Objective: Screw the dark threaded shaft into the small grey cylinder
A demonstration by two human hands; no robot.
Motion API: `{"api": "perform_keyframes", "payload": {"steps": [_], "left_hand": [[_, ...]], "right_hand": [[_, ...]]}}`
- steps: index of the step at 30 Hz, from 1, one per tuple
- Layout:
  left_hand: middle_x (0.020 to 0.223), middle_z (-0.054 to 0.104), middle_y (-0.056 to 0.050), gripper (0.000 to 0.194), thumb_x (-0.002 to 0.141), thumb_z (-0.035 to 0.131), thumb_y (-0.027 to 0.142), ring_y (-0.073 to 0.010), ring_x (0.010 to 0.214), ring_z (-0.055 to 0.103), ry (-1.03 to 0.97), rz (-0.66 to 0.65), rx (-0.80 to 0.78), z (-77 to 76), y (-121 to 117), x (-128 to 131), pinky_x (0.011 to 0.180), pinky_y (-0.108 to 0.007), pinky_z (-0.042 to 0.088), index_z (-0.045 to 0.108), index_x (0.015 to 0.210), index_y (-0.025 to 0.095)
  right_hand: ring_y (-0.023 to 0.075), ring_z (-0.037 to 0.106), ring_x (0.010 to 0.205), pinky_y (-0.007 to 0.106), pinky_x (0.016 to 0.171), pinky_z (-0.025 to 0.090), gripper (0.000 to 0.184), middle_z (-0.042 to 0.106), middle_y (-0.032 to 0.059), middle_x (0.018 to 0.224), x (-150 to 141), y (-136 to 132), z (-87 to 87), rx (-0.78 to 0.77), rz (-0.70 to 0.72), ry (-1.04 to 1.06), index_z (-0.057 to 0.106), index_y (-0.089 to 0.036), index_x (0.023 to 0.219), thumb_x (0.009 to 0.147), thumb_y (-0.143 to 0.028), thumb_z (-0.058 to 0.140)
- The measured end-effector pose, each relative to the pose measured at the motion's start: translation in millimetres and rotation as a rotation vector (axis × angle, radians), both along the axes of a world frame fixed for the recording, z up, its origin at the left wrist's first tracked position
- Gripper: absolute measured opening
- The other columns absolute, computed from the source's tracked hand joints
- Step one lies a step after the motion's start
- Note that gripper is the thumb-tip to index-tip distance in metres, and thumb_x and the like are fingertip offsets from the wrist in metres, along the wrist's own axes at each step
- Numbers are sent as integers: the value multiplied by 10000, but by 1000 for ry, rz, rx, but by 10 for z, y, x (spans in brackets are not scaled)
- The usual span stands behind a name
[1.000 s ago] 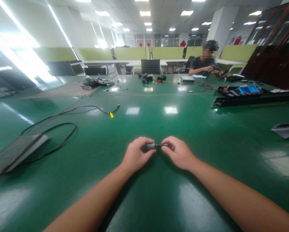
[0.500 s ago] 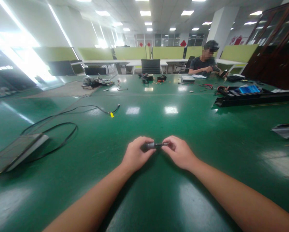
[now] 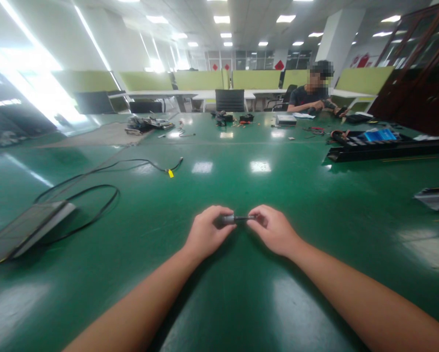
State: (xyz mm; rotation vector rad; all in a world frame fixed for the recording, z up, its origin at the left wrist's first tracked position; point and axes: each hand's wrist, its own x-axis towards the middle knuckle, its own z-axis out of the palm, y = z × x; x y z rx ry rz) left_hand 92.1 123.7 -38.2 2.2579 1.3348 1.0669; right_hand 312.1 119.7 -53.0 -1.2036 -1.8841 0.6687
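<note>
Over the green tabletop (image 3: 219, 188), both my hands meet on a small tool-like piece: a grey cylinder (image 3: 228, 219) with a thin dark shaft (image 3: 241, 218) pointing right. My left hand (image 3: 207, 232) pinches the thick grey end between thumb and fingers, which hide part of it. At the other side, the fingertips of my right hand (image 3: 272, 230) are closed on the shaft's far end, whose tip I cannot make out. The piece lies about level between the two hands. Its exact kind is too blurred to tell.
A flat panel-like device (image 3: 32, 230) lies at left beside a looped black cable (image 3: 111, 195) with a yellow tag (image 3: 171, 173). Black trays (image 3: 373, 149) stand at right. Electronic parts (image 3: 146, 123) lie farther back. A co-worker (image 3: 307, 98) sits across the table.
My hands keep their grips almost unmoved; the right fingertips look very slightly farther from the left hand. The co-worker's hands have shifted a little.
</note>
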Motion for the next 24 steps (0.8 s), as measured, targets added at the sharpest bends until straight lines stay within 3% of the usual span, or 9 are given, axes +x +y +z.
{"api": "perform_keyframes", "payload": {"steps": [24], "left_hand": [[985,722,-18,258,747,771,206,-188,912,676,-40,18,-37,-11,26,-39,834,-315,512,684,990,215]], "right_hand": [[150,569,694,267,632,429,100,648,9,819,11,9,13,-45,-21,15,683,-195,930,876,-265,635]]}}
